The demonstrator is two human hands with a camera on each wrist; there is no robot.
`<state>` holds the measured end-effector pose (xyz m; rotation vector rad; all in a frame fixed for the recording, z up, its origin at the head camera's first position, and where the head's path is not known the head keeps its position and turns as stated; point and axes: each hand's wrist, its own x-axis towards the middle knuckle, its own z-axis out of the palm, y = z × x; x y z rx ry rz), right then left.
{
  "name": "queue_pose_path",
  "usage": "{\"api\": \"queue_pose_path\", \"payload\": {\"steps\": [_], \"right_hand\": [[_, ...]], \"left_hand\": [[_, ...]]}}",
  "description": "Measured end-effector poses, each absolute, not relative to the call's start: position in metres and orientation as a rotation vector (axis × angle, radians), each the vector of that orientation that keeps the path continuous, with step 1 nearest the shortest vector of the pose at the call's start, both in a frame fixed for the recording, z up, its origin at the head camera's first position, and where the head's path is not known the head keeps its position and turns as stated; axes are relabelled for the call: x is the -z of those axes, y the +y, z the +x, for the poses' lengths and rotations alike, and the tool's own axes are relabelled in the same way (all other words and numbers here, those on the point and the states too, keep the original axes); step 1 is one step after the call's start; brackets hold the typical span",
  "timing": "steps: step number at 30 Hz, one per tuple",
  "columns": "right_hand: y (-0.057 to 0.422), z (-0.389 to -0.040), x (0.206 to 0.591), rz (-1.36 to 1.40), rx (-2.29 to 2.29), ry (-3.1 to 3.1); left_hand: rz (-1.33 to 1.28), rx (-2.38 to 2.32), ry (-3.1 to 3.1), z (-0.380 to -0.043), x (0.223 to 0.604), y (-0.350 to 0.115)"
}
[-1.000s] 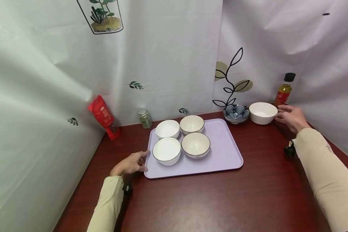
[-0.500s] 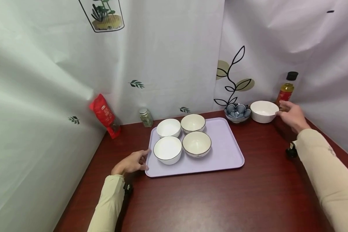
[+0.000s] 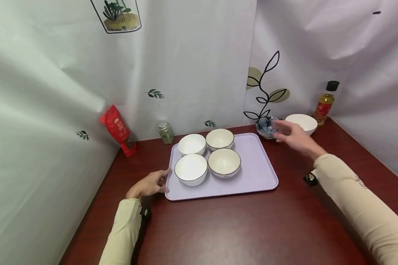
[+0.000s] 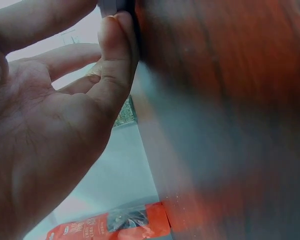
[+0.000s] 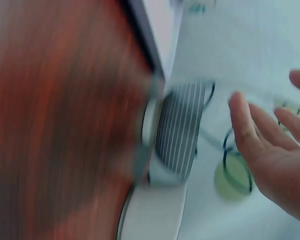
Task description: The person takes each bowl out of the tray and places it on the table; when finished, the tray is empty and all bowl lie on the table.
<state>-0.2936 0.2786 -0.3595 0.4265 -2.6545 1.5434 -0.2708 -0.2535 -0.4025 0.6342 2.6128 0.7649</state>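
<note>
My left hand [image 3: 149,184] pinches the left rim of the lilac tray [image 3: 255,162], thumb against its edge in the left wrist view. On the tray's left and middle stand two white bowls [image 3: 190,167] and two cream bowls [image 3: 224,162] with dark rims, in two rows. My right hand [image 3: 295,137] is in the air with fingers stretched leftward and nothing in it. In the head view it overlaps a small blue flower-patterned bowl [image 3: 264,129] and a white ribbed bowl [image 3: 303,121]. The right wrist view shows the striped outside of the blue bowl [image 5: 180,132] beyond the fingers.
An oil bottle [image 3: 324,108] stands in the back right corner. At the back left are a red packet [image 3: 117,127] leaning on the curtain and a small spice jar [image 3: 166,132]. A white patterned curtain [image 3: 195,66] borders the dark red table [image 3: 238,228].
My right hand has left the white ribbed bowl's right side and moved left, to in front of the blue bowl. The bowls stay in place. My left hand stays on the tray's rim.
</note>
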Motion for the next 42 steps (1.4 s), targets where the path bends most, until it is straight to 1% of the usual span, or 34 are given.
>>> {"api": "queue_pose_path", "payload": {"steps": [8,16,26,35,42], "right_hand": [[0.218,-0.289,0.371,0.762,-1.648,-2.818],[0.184,-0.284,0.381,0.899,-1.786,-2.91],[0.169,-0.285,0.387,0.768,-1.972,-2.963],[0.158,-0.283,0.399,0.609,-2.161,-2.854],[0.161,-0.282,0.4,0.592,-2.253,-2.758]], "left_hand": [[0.625,-0.769,2.614,-0.271,0.404,-0.253],[0.643,-0.794,2.598,-0.267,0.404,-0.253],[0.612,-0.799,2.604,-0.266,0.403,-0.255],[0.621,-0.8,2.593,-0.266,0.404,-0.255],[0.595,-0.794,2.602,-0.267,0.403,-0.256]]}}
